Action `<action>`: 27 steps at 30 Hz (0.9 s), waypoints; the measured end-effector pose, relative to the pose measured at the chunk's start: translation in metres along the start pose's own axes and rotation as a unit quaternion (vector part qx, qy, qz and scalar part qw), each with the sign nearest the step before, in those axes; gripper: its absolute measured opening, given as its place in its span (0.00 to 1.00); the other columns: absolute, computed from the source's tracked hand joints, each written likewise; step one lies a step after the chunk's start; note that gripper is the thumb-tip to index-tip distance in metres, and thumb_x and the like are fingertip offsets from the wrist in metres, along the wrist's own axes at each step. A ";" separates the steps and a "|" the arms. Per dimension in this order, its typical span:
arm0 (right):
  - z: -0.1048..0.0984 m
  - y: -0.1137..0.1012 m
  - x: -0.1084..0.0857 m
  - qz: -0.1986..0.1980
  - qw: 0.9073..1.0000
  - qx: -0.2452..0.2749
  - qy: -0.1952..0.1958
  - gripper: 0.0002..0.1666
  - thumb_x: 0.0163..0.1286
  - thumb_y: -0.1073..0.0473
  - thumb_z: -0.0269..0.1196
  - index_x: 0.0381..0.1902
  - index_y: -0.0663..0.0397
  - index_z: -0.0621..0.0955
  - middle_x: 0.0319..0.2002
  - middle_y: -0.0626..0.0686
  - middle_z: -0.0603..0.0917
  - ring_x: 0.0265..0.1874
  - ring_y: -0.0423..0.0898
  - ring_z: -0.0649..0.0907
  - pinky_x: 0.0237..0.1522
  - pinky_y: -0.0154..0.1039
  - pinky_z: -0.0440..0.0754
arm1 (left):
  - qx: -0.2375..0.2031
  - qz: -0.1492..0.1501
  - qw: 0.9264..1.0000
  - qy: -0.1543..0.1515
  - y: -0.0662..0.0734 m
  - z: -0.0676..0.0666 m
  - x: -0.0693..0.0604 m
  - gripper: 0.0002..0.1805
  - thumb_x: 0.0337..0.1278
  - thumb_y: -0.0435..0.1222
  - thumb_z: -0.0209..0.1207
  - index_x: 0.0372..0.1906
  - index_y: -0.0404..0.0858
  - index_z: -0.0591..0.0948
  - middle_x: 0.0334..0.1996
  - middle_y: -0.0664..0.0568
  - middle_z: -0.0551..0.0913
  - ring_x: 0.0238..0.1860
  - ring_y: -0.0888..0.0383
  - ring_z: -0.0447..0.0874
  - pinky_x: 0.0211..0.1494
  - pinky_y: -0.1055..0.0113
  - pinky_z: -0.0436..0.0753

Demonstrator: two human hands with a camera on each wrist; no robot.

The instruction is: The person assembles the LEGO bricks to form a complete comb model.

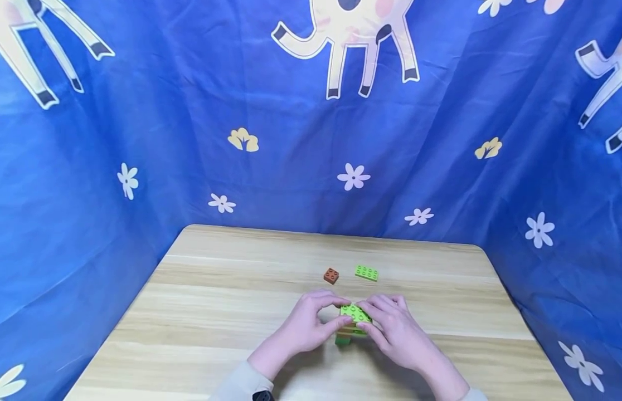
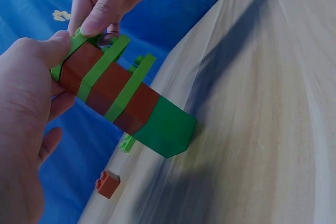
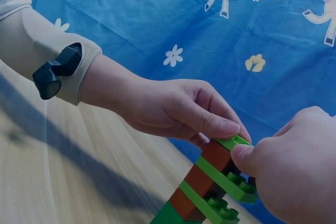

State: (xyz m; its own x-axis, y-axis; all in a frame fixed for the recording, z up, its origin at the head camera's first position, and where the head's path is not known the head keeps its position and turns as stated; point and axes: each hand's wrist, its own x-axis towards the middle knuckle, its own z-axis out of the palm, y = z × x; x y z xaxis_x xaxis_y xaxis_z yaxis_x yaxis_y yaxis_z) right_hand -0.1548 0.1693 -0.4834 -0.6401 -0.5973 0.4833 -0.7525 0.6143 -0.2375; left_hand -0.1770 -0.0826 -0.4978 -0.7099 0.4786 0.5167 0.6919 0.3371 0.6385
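Observation:
A tower of toy building bricks (image 2: 113, 90) stands on the table near its front middle. Its dark green base (image 2: 167, 127) carries brown bricks alternating with thin light green plates that stick out on one side. On top lies a light green plate (image 1: 355, 313) with studs. My left hand (image 1: 307, 323) pinches one end of this plate between thumb and fingers. From the other side, my right hand (image 1: 398, 334) pinches its opposite end, thumb toward me. In the right wrist view both thumbs press near each other at the tower's top. Fingers partly hide the top plate.
Behind the tower lie a loose brown brick (image 1: 331, 275) and a loose light green plate (image 1: 367, 272). The wooden table (image 1: 205, 289) has blue patterned cloth (image 1: 291, 184) around its back and sides. A dark device (image 3: 58, 72) is strapped at the left wrist.

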 end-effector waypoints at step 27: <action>0.000 -0.001 0.002 0.010 1.000 0.008 0.007 0.20 0.76 0.48 0.68 0.61 0.45 0.86 0.51 0.36 0.84 0.53 0.38 0.82 0.55 0.51 0.73 | -0.012 -0.049 0.998 -0.033 0.004 -0.004 0.004 0.18 0.65 0.52 0.71 0.53 0.49 0.89 0.45 0.69 0.86 0.52 0.62 0.85 0.62 0.58 0.81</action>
State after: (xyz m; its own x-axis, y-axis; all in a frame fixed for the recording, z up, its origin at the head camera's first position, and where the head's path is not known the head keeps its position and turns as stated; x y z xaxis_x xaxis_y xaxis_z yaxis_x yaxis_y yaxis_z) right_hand -0.1551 0.1678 -0.4819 -0.6531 -0.5780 0.4892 -0.7420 0.6175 -0.2610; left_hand -0.1776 -0.0826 -0.4917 -0.7627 0.4975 0.4133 0.6164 0.3657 0.6974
